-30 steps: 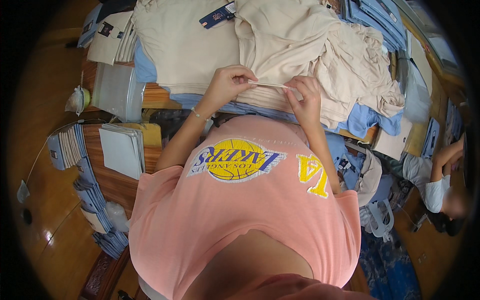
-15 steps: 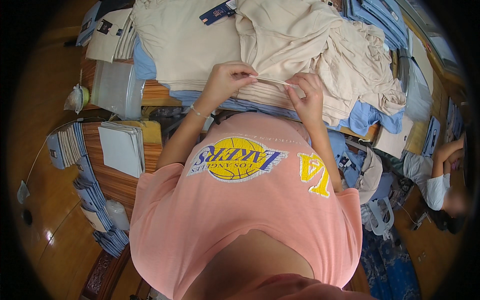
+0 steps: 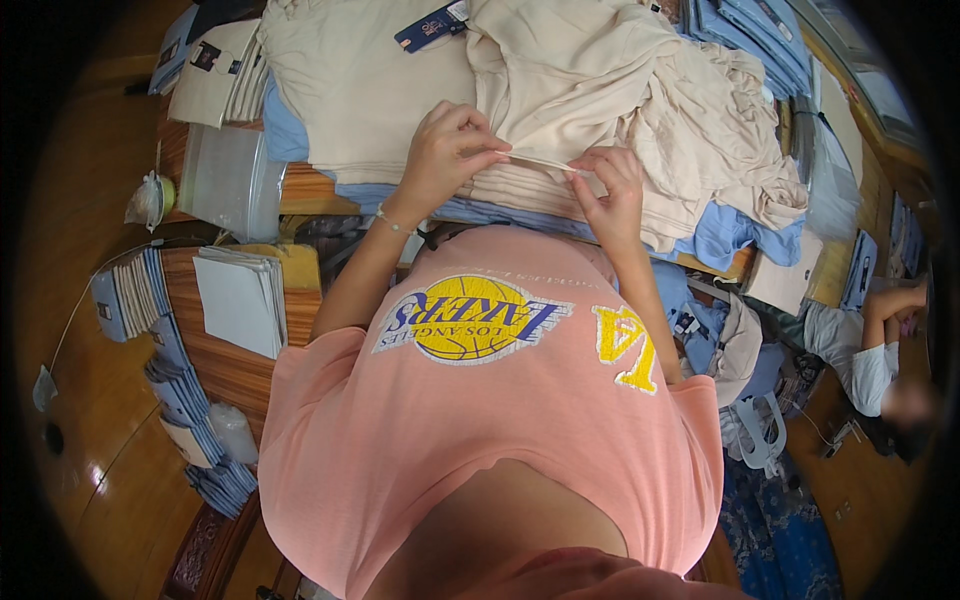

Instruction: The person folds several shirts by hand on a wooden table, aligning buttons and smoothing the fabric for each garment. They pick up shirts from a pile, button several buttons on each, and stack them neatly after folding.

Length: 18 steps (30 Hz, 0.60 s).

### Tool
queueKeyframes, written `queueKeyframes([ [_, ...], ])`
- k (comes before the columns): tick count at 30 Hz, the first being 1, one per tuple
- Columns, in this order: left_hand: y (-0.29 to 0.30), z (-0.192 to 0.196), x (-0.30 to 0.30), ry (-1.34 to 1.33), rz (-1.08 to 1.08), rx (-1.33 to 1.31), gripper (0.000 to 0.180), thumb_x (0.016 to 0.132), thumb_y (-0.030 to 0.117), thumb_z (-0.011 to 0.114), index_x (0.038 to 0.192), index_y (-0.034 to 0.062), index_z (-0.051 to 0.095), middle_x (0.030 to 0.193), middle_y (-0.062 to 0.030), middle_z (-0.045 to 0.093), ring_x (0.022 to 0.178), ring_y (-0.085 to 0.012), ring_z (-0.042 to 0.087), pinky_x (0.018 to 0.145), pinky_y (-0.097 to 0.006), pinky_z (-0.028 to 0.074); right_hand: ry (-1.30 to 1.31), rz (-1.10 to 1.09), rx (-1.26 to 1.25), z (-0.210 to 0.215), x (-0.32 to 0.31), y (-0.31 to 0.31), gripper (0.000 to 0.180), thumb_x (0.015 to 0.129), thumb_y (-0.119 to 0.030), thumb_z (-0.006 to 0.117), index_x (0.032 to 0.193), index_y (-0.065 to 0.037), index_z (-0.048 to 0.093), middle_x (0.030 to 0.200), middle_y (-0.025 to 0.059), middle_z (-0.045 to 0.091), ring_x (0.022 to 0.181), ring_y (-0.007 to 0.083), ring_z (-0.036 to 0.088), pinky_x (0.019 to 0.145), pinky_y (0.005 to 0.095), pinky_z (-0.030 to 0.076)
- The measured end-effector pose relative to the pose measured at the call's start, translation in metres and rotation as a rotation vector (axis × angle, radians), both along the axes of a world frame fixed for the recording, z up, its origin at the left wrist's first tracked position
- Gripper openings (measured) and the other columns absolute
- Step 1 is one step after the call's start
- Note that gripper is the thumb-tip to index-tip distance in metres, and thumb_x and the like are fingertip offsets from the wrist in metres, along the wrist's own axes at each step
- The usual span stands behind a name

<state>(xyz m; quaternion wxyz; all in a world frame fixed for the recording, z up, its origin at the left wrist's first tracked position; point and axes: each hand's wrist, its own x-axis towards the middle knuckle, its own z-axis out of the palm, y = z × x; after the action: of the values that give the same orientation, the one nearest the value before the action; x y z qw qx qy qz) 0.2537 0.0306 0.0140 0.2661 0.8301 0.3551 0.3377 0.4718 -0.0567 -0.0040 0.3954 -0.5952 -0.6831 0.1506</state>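
Between my hands a hem edge of a crumpled beige garment (image 3: 560,85) is stretched into a short, nearly straight line. My left hand (image 3: 450,150) pinches one end of that edge between thumb and fingertips. At the other end, my right hand (image 3: 612,190) grips it the same way. Beneath lies a stack of flat beige garments (image 3: 390,110) with layered edges toward me. A dark blue hang tag (image 3: 428,28) rests on top of the beige cloth, beyond my left hand.
Light blue garments (image 3: 735,235) stick out under the stack. Clear plastic bags (image 3: 235,180) lie left on the wooden table, near folded beige garments (image 3: 205,85). White sheets (image 3: 238,300) sit on a lower surface. Folded blue garments (image 3: 745,45) fill the back right. Another person (image 3: 850,345) is far right.
My left hand has shifted slightly, its knuckles a little higher. The right hand has barely moved, and both keep their pinch on the hem.
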Motion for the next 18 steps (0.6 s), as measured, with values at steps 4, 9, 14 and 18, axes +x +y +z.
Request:
queueKeyframes([
  [4,0.000,0.003,-0.005,0.042,0.009,-0.216,0.009,0.070,0.013,0.069,0.079,0.0095,0.068,0.064,-0.0027,0.057,0.060,-0.0178,0.052,0.062,-0.029,0.043,-0.009,0.111,-0.022,0.010,0.026,0.021,0.023,0.070,-0.016,0.068,0.090,-0.006,0.062,0.092,0.0093,0.058,0.089,0.0279,0.052,0.081,0.0388,0.038],
  [9,0.005,0.033,-0.005,-0.273,0.011,-0.626,0.012,0.081,0.009,0.062,0.090,0.0021,0.060,0.068,-0.0042,0.060,0.061,-0.0114,0.057,0.060,-0.025,0.045,-0.285,-0.449,0.122,-0.009,0.100,0.113,0.026,0.079,-0.022,0.062,0.098,-0.004,0.061,0.097,0.0112,0.058,0.089,0.0275,0.053,0.078,0.0356,0.041],
  [14,0.054,0.118,-0.028,-0.650,0.106,0.132,0.009,0.089,0.008,0.053,0.097,0.0033,0.051,0.088,-0.0027,0.055,0.072,-0.0096,0.054,0.068,-0.023,0.046,0.215,-0.097,0.123,0.017,0.104,0.142,0.015,0.080,-0.013,0.058,0.090,-0.003,0.061,0.078,0.0080,0.058,0.073,0.0174,0.054,0.066,0.0270,0.043],
  [18,0.139,0.190,-0.037,-0.962,-0.035,0.088,0.015,0.091,0.010,0.048,0.104,0.0045,0.044,0.097,-0.0085,0.055,0.089,-0.0161,0.056,0.077,-0.027,0.047,0.755,-0.128,0.224,0.156,0.088,0.112,0.012,0.088,-0.014,0.052,0.085,-0.003,0.056,0.063,0.0058,0.057,0.051,0.0104,0.052,0.049,0.0211,0.041],
])
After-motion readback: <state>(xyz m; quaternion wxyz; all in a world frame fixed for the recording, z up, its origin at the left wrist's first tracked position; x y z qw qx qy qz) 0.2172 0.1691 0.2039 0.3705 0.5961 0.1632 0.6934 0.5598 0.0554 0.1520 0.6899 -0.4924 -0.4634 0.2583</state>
